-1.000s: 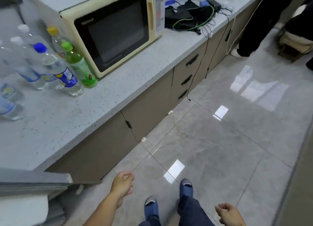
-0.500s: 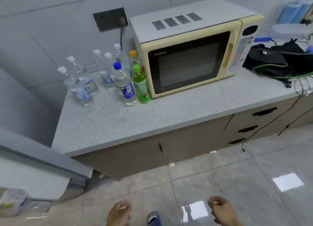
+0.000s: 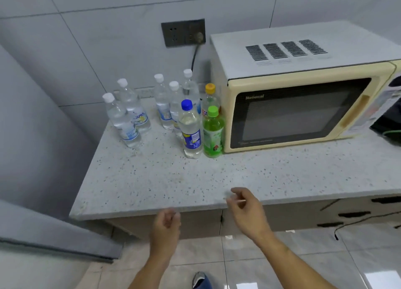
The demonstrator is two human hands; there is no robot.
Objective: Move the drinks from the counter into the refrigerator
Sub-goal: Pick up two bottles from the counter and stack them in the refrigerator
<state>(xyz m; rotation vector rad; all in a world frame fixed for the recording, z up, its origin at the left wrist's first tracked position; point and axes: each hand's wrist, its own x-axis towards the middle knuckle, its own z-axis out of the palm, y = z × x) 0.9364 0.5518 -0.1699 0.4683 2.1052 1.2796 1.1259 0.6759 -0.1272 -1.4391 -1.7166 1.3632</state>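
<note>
Drinks [image 3: 191,128], all upright at the tabletop's [image 3: 165,180] eleven o'clock corner beside the microwave [image 3: 303,106]; our left hand [image 3: 166,228] and right hand [image 3: 246,210], loosely curled and empty, approach—we judge the first grasp comes next.
</note>
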